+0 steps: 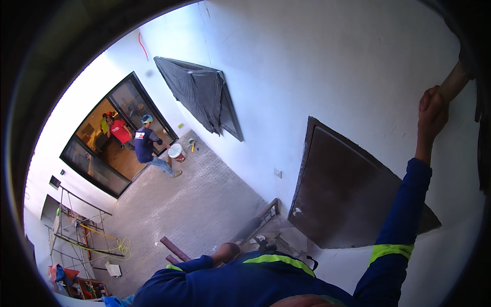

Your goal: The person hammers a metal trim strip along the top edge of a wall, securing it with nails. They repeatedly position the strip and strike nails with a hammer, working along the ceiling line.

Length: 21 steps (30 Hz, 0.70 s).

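Observation:
My right arm, in a blue sleeve with a yellow-green band, stretches up along the white wall. At its end my right hand is closed round a pale beige bar, which runs into the dark rim at the upper right. My left hand is low in front of my body, partly behind the blue sleeve. Its fingers do not show clearly. Just beyond it lies a long dark bar, blurred at its near part; whether the hand touches it I cannot tell.
A dark brown door and a plastic-covered window are in the wall. Far below, a co-worker bends near a white bucket by a sliding glass door. Metal scaffolding stands on the paved floor.

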Motion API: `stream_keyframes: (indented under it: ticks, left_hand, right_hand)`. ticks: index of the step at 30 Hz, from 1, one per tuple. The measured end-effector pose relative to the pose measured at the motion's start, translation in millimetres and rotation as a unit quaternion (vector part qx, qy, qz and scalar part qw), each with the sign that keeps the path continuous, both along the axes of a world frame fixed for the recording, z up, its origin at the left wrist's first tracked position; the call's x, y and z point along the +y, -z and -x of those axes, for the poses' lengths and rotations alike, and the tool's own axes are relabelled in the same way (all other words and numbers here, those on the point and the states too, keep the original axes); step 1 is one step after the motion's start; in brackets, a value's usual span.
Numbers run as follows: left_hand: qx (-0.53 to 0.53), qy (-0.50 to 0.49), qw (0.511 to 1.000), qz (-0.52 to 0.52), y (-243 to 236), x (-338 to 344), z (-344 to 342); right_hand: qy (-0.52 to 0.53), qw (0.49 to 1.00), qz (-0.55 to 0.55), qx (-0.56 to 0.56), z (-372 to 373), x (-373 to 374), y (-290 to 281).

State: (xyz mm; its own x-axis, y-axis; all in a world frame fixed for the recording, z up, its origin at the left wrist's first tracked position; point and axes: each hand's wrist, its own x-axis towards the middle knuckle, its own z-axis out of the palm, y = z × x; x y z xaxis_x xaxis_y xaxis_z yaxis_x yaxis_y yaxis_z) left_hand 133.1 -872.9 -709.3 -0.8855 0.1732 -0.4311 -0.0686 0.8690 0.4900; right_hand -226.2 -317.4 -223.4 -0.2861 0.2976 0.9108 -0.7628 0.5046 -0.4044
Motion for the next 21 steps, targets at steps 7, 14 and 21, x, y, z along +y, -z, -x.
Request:
stream_keyframes:
  ticks: [7,14,21]
  left_hand:
    - [0.079,0.08,0.994,-0.008,71.9,-2.6,-34.3]
    - [0.157,0.042,0.986,0.029,130.3,-6.5,-59.5]
    - [0.106,0.133,0.98,0.102,148.7,-22.4,-69.6]
  right_hand:
    - [0.072,0.989,-0.099,0.088,15.6,14.9,-7.2]
    - [-0.127,0.989,-0.002,0.07,-1.0,-11.7,-19.9]
    - [-0.113,0.99,0.051,0.066,-1.6,-16.3,-21.2]
